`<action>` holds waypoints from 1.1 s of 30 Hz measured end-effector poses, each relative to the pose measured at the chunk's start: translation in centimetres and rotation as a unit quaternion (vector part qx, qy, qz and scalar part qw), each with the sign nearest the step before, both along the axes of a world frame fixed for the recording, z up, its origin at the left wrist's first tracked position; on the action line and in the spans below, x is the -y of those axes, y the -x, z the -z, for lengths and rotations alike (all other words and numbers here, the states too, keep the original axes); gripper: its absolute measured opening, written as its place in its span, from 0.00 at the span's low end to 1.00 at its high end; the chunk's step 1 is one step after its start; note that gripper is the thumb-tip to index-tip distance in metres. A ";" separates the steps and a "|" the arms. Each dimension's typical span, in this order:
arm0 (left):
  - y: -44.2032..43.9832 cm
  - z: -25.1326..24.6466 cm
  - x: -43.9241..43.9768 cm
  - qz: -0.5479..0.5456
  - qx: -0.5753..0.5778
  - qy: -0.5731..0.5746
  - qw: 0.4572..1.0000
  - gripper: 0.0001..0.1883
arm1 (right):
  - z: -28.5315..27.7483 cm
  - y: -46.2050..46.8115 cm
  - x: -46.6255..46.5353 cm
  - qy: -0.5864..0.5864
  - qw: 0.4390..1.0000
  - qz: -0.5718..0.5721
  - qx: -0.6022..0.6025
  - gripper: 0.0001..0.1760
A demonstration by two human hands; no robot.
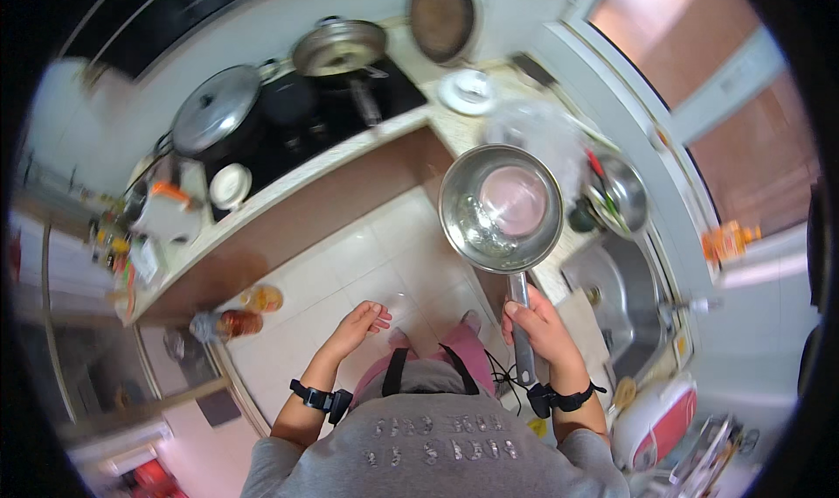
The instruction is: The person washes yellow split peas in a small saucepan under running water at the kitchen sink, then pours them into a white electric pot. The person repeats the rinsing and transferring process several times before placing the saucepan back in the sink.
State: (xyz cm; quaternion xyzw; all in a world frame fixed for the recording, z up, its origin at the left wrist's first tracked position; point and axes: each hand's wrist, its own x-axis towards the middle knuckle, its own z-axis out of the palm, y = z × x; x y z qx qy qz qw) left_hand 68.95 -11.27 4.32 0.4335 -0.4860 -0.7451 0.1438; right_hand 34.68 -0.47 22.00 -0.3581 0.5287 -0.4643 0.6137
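My right hand (541,324) is shut around the grey handle (522,340) of a round stainless steel pan (501,255). The pan is held out in the air in front of me, partly over the floor and the counter's edge. A pale pinkish round patch shows in its bowl; whether it is liquid or a reflection, I cannot tell. My left hand (360,327) hangs over the tiled floor with its fingers loosely curled and a little apart. Nothing shows in it.
A lidded pot (219,108) and a lidded frying pan (337,49) stand on the black cooktop (400,94). To the right are a metal bowl (629,190) and a sink (623,295). Bottles (239,324) stand on the floor at left.
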 end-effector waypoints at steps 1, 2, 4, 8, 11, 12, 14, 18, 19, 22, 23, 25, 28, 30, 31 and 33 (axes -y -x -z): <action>-2.4 -0.1 -0.4 -0.042 -0.003 -0.003 0.999 0.21 | -0.6 -1.7 1.9 -0.002 0.999 -0.038 0.001 0.08; -4.7 -0.1 -0.9 -0.084 -0.006 -0.005 0.996 0.22 | -1.2 -3.4 3.9 -0.004 0.997 -0.076 0.001 0.08; -8.6 0.1 -2.3 -0.168 0.002 -0.008 0.986 0.21 | -2.0 -7.3 7.9 0.000 0.991 -0.132 -0.001 0.08; -14.5 1.0 -5.1 -0.346 -0.005 -0.030 0.938 0.21 | -3.2 -14.9 16.1 0.002 0.980 -0.198 -0.004 0.10; -18.1 1.3 -7.3 -0.467 -0.002 -0.052 0.883 0.21 | -3.9 -20.8 22.2 0.016 0.968 -0.251 -0.011 0.10; -18.8 2.0 -7.6 -0.499 -0.005 -0.046 0.865 0.21 | -3.6 -22.3 24.2 0.022 0.964 -0.266 0.000 0.10; -20.6 2.2 -8.6 -0.561 0.005 -0.056 0.826 0.20 | -3.7 -25.8 27.7 0.018 0.956 -0.289 0.034 0.10; -23.8 2.4 -8.5 -0.654 0.012 -0.064 0.754 0.20 | -3.5 -32.7 34.2 0.034 0.937 -0.341 0.069 0.11; -24.6 2.2 -8.0 -0.673 0.012 -0.068 0.736 0.20 | -3.6 -34.5 35.5 0.035 0.937 -0.341 0.065 0.10; -26.9 1.5 -5.4 -0.721 -0.002 -0.076 0.689 0.18 | -3.8 -39.0 39.7 0.034 0.938 -0.345 0.020 0.10; -27.5 1.4 -4.4 -0.735 -0.011 -0.080 0.674 0.18 | -4.0 -40.1 41.0 0.044 0.934 -0.354 0.014 0.09; -29.1 1.5 -2.2 -0.751 -0.020 -0.062 0.657 0.16 | -4.1 -42.6 43.8 0.054 0.927 -0.370 -0.006 0.09; -30.7 2.0 -0.1 -0.768 -0.021 -0.044 0.638 0.15 | -3.6 -46.1 46.8 0.068 0.927 -0.364 -0.054 0.07; -31.7 2.7 0.7 -0.777 -0.031 -0.042 0.627 0.15 | -3.3 -48.0 48.2 0.065 0.925 -0.362 -0.091 0.08; -32.2 3.0 0.7 -0.781 -0.040 -0.047 0.621 0.15 | -3.0 -49.1 48.8 0.081 0.918 -0.364 -0.138 0.09; -33.5 3.7 1.0 -0.787 -0.049 -0.064 0.611 0.15 | -2.7 -50.7 49.7 0.082 0.920 -0.358 -0.137 0.09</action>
